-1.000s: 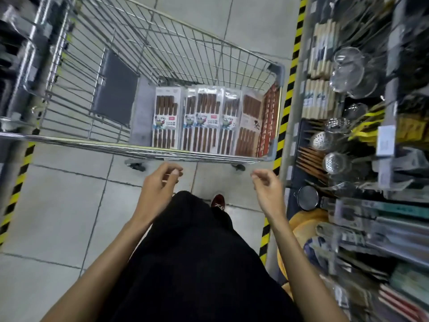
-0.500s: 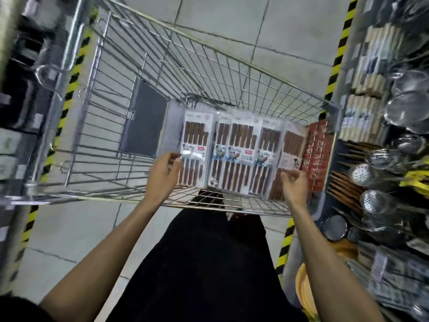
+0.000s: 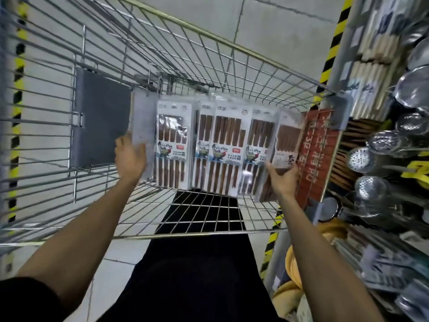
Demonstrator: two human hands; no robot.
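Observation:
A wire shopping cart (image 3: pixel 209 234) stands in front of me with a row of chopstick packs (image 3: pixel 222 145) upright across its right half. My left hand (image 3: pixel 130 159) reaches into the cart and presses flat against a pale pack (image 3: pixel 141 117) at the left end of the row. At the right end, my right hand (image 3: pixel 282 180) grips the lower part of a brown chopstick pack (image 3: pixel 287 140), thumb on its front. Red packs (image 3: pixel 313 147) lean against the cart's right wall, beside that hand.
A grey flap (image 3: pixel 102 117) lies against the cart's left part. A store shelf on the right holds metal strainers (image 3: pixel 362 159), boxed goods and yellow bowls (image 3: pixel 292 268). Yellow-black floor tape (image 3: pixel 332 47) runs along the shelf. The floor is grey tile.
Both hands have gone from empty, short of the cart, over its near rim to the two ends of the row of packs. The view has moved closer to the cart.

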